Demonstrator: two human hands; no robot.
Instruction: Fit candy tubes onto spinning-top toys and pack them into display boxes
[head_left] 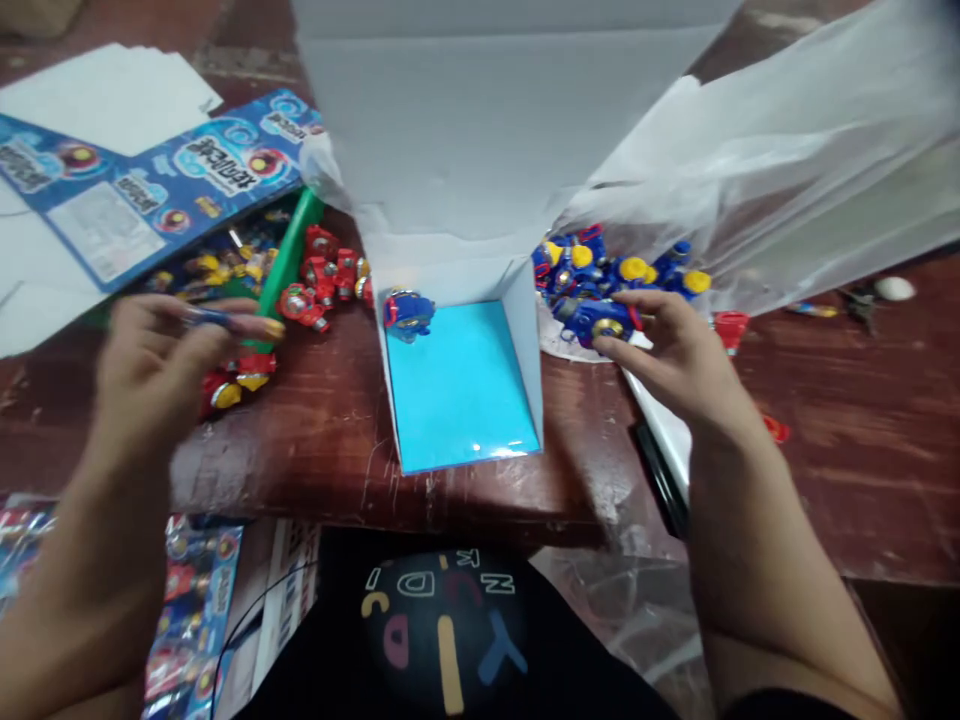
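My right hand (675, 350) has its thumb and fingers closed on a blue plastic toy (589, 318) with a round yellow-and-silver part. More blue toys with yellow knobs (634, 268) are heaped just behind it. Between my hands stands an open white box (529, 350) with a bright blue inner panel (457, 390). One blue toy (409, 315) lies inside, near its left wall. My left hand (154, 365), smeared by motion, pinches a small blue-and-yellow piece (217, 318) whose kind is unclear. Red toys (322, 275) lie between that hand and the box.
A blue printed carton (180, 175) with a green-edged tray (289, 260) of small parts is at the left, near white sheets (112, 95). Clear plastic bags (750, 190) spread over the right. A black object (660, 480) lies by the table's front edge.
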